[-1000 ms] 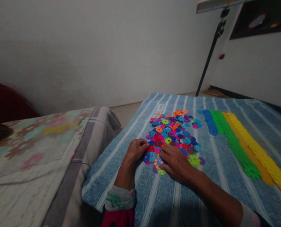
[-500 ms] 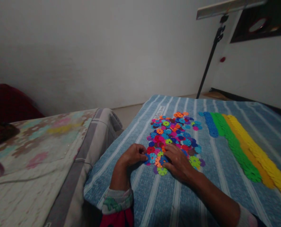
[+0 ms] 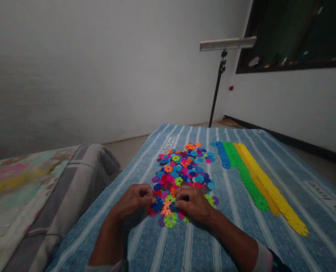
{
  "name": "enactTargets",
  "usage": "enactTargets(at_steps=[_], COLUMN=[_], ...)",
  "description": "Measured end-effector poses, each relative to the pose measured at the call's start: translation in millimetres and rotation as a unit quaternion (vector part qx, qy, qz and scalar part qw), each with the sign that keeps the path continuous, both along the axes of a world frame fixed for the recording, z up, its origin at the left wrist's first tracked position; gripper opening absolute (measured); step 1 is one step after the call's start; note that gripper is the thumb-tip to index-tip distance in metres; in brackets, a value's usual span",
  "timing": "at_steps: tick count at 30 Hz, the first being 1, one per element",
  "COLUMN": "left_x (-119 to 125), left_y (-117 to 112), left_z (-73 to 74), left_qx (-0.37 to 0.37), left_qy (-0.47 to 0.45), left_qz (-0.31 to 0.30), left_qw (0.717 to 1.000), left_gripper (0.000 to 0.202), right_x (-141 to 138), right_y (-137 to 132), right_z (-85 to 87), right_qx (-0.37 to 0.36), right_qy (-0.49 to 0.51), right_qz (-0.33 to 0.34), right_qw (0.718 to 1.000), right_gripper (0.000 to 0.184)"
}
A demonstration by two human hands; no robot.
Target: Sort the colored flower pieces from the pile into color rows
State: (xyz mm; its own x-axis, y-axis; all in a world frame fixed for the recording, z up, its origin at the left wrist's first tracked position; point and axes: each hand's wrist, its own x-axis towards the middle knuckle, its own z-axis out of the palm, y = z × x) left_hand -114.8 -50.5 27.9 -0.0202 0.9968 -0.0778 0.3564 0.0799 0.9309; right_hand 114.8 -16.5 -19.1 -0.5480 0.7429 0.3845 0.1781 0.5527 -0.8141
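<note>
A heap of small coloured plastic snowflake discs (image 3: 182, 172) lies on a blue striped cloth (image 3: 213, 241). My left hand (image 3: 132, 202) rests at the heap's near left edge, its fingers pinched on a dark blue disc (image 3: 157, 204). My right hand (image 3: 193, 204) lies on the heap's near edge, fingers curled and pinching at discs beside a blue one; what it grips is hidden. To the right run sorted rows of discs: a short blue row (image 3: 222, 155), a green row (image 3: 245, 177), an orange row and a yellow row (image 3: 272, 192).
A bed with a pale patterned sheet (image 3: 20, 200) and a grey blanket edge (image 3: 80, 177) stands to the left. A black light stand (image 3: 216, 90) rises at the far corner by the white wall. A dark window (image 3: 295, 34) is at the upper right.
The view has swung right and up. Both hands have drawn closer together at the heap's near edge, and the left hand now pinches a blue disc.
</note>
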Motion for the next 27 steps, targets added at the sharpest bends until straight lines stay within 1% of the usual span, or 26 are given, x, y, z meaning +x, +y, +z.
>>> enactTargets(at_steps=[3, 6, 8, 10, 12, 13, 14, 15, 17, 19, 23, 27], left_x=[21.7, 40.7, 48.1, 52.8, 57.5, 60.1, 63.0, 65.7, 69.8, 71.0, 66.0, 60.6], left_y=[14.5, 33.8, 48.1, 62.0, 73.5, 77.8, 81.0, 83.2, 84.8, 84.0, 81.3, 79.6], left_z=[7.6, 12.6, 13.6, 11.5, 5.9, 2.0, -2.4, -7.0, -15.7, -22.4, -29.9, -33.5], left_qx=[-0.016, -0.004, 0.016, 0.045, 0.069, 0.078, 0.083, 0.084, 0.081, 0.08, 0.089, 0.077], left_qy=[0.012, 0.021, 0.023, 0.014, -0.008, -0.02, -0.032, -0.043, -0.055, -0.062, -0.081, -0.096], left_qz=[-0.081, -0.111, -0.092, -0.04, 0.016, 0.036, 0.051, 0.058, 0.062, 0.066, 0.077, 0.08], left_qw=[0.997, 0.994, 0.995, 0.998, 0.997, 0.996, 0.995, 0.994, 0.993, 0.993, 0.99, 0.989], left_gripper=[0.028, 0.031, 0.032, 0.034, 0.035, 0.035, 0.036, 0.036, 0.037, 0.037, 0.034, 0.031], right_x=[3.9, 21.4, 44.7, 76.0, 109.7, 125.3, 139.2, 150.8, 166.7, 174.1, 174.9, 171.7], right_y=[6.4, 25.2, 45.0, 67.4, 88.6, 97.7, 105.7, 112.4, 122.5, 128.9, 134.7, 134.7], right_z=[4.4, 7.1, 8.0, 8.2, 7.9, 7.5, 6.8, 5.8, 3.1, -0.1, -5.9, -8.5], right_qx=[-0.015, 0.002, 0.042, 0.085, 0.104, 0.108, 0.107, 0.105, 0.102, 0.099, 0.096, 0.1], right_qy=[0.006, 0.007, -0.006, -0.035, -0.1, -0.156, -0.212, -0.23, -0.26, -0.279, -0.319, -0.343], right_qz=[-0.019, -0.067, -0.116, -0.192, -0.285, -0.325, -0.357, -0.374, -0.391, -0.395, -0.381, -0.376], right_qw=[1.0, 0.998, 0.992, 0.977, 0.947, 0.927, 0.904, 0.892, 0.877, 0.87, 0.863, 0.855], right_gripper=[0.014, 0.011, 0.012, 0.014, 0.016, 0.017, 0.019, 0.02, 0.023, 0.024, 0.023, 0.024])
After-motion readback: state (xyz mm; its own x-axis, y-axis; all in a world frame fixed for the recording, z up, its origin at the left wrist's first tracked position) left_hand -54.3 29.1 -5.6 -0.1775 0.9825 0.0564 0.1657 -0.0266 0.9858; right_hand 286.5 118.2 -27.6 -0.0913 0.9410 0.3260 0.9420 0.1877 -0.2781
